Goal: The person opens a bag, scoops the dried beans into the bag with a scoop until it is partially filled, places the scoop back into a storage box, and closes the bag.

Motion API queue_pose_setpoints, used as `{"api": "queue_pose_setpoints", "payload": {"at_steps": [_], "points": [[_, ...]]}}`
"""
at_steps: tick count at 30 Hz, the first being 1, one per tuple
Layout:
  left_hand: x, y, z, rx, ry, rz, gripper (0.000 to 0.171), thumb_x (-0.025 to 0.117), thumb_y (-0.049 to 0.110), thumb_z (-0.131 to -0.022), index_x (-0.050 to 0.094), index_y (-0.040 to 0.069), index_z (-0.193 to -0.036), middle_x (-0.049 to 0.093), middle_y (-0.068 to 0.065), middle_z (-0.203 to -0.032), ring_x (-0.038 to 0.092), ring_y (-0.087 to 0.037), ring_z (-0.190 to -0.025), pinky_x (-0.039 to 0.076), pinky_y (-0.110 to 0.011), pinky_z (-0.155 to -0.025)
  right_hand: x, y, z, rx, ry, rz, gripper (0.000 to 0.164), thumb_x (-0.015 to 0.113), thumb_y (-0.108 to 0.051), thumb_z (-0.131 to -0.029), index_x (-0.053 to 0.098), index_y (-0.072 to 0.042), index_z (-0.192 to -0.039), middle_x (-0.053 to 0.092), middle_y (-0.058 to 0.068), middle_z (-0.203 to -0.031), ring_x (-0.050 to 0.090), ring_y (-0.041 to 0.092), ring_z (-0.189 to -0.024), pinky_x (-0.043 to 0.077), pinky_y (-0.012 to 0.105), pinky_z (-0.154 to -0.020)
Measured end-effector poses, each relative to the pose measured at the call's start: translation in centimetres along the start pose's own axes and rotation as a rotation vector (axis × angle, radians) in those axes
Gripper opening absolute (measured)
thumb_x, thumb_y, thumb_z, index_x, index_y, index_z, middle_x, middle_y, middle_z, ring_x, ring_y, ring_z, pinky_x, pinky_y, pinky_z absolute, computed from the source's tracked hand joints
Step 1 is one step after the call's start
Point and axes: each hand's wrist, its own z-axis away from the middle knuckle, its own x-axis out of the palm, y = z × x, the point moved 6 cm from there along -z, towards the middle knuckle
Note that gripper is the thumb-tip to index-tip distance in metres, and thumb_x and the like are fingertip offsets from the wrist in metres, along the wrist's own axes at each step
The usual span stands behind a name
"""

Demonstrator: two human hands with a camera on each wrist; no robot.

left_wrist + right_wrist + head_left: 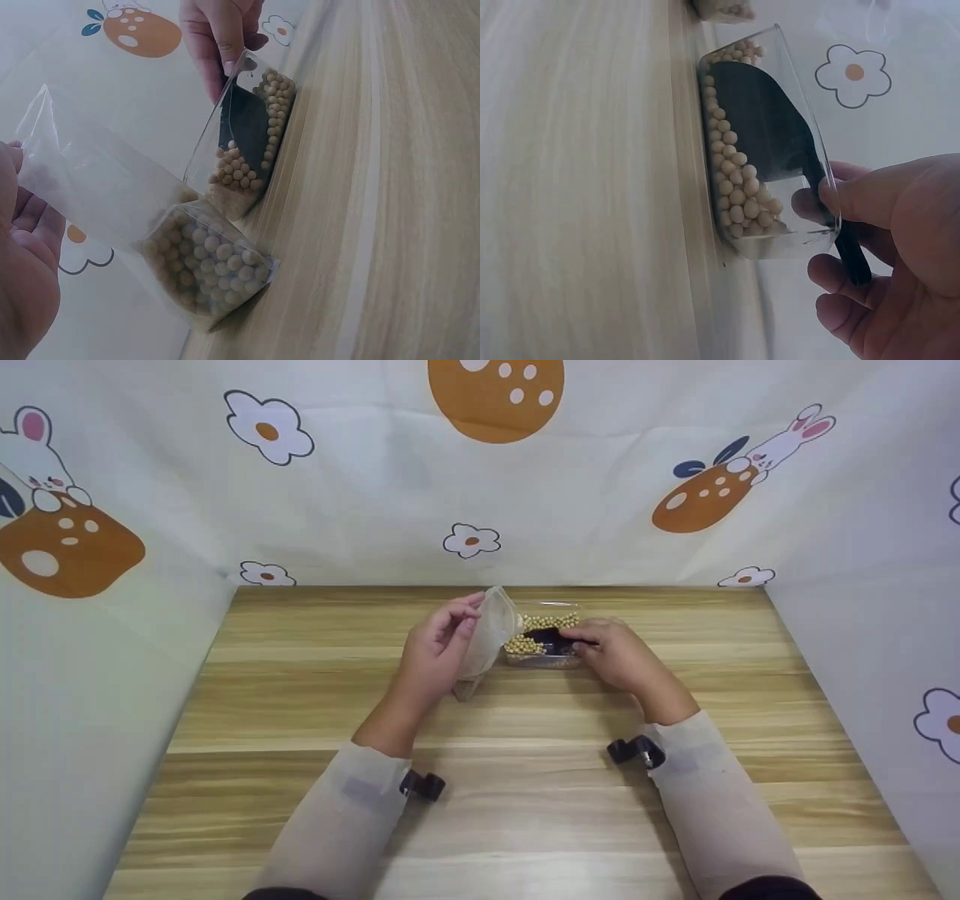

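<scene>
My left hand [437, 649] pinches the upper edge of a translucent plastic bag [489, 636], holding it with its mouth toward the container. Round, pale yellow soybeans [214, 259] fill the bottom of the bag, which rests on the table. Just right of it stands a clear rectangular container [536, 662] with more soybeans [739, 199] inside. My right hand [619, 655] grips the handle of a black scoop [754, 120] at the container's right end. The scoop's blade lies down in the container among the beans, with soybeans at its front end in the left wrist view.
Beneath everything is a wood-grain table [525, 810]. White cloth walls [375, 495] printed with rabbits and flowers enclose its back and sides, the back one close behind the container. A small black camera [636, 751] sits on the right wrist, another [422, 785] on the left.
</scene>
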Motion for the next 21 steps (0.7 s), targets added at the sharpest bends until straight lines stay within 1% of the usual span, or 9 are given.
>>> {"api": "queue_pose_setpoints", "payload": {"at_steps": [4, 8, 10, 15, 17, 21], "points": [[0.05, -0.04, -0.02, -0.015, -0.004, -0.01, 0.025, 0.059, 0.016, -0.111, 0.066, -0.007, -0.117, 0.068, -0.007, -0.148, 0.062, -0.02, -0.143, 0.049, -0.029, -0.122, 0.07, -0.1, 0.07, -0.007, -0.022, -0.001, 0.038, 0.063, -0.002, -0.103, 0.072, -0.012, -0.138, 0.071, 0.018, -0.142, 0.063, 0.044, -0.135, 0.045, 0.061, -0.121], [0.02, -0.08, 0.02, -0.028, -0.003, -0.014, 0.025, 0.059, 0.016, -0.111, 0.066, -0.007, -0.117, 0.068, -0.005, -0.149, 0.061, -0.019, -0.143, 0.049, -0.027, -0.122, 0.16, -0.16, 0.06, -0.009, -0.04, -0.007, 0.039, 0.062, -0.001, -0.103, 0.072, -0.012, -0.139, 0.07, 0.019, -0.143, 0.061, 0.045, -0.137, 0.043, 0.061, -0.124], [0.0, -0.06, 0.04, -0.027, -0.002, -0.013, 0.024, 0.06, 0.016, -0.11, 0.067, -0.007, -0.117, 0.068, -0.005, -0.149, 0.061, -0.019, -0.143, 0.049, -0.027, -0.122, 0.16, -0.13, 0.02, -0.007, -0.036, -0.008, 0.038, 0.063, -0.002, -0.103, 0.072, -0.013, -0.138, 0.07, 0.019, -0.142, 0.062, 0.044, -0.137, 0.044, 0.06, -0.124], [0.02, -0.06, 0.03, -0.02, 0.002, -0.006, 0.023, 0.06, 0.014, -0.11, 0.066, -0.007, -0.117, 0.068, -0.007, -0.148, 0.062, -0.02, -0.143, 0.049, -0.027, -0.122, 0.02, 0.07, -0.04, 0.029, -0.009, -0.021, 0.033, 0.07, -0.007, -0.101, 0.076, -0.013, -0.133, 0.074, 0.017, -0.136, 0.066, 0.041, -0.132, 0.049, 0.057, -0.12], [0.03, -0.02, 0.01, -0.016, 0.004, -0.008, 0.023, 0.06, 0.014, -0.11, 0.066, -0.008, -0.117, 0.069, -0.008, -0.148, 0.062, -0.02, -0.143, 0.049, -0.028, -0.122, 0.03, 0.15, -0.02, 0.044, -0.002, -0.028, 0.032, 0.071, -0.008, -0.101, 0.077, -0.014, -0.132, 0.075, 0.017, -0.135, 0.066, 0.041, -0.131, 0.049, 0.057, -0.12], [0.05, 0.01, -0.02, -0.009, 0.004, -0.011, 0.023, 0.06, 0.014, -0.11, 0.066, -0.007, -0.117, 0.069, -0.008, -0.147, 0.062, -0.019, -0.142, 0.049, -0.028, -0.123, 0.13, 0.36, -0.01, 0.051, 0.006, -0.05, 0.031, 0.07, -0.009, -0.102, 0.076, -0.012, -0.133, 0.074, 0.017, -0.136, 0.064, 0.042, -0.132, 0.047, 0.058, -0.121]]}}
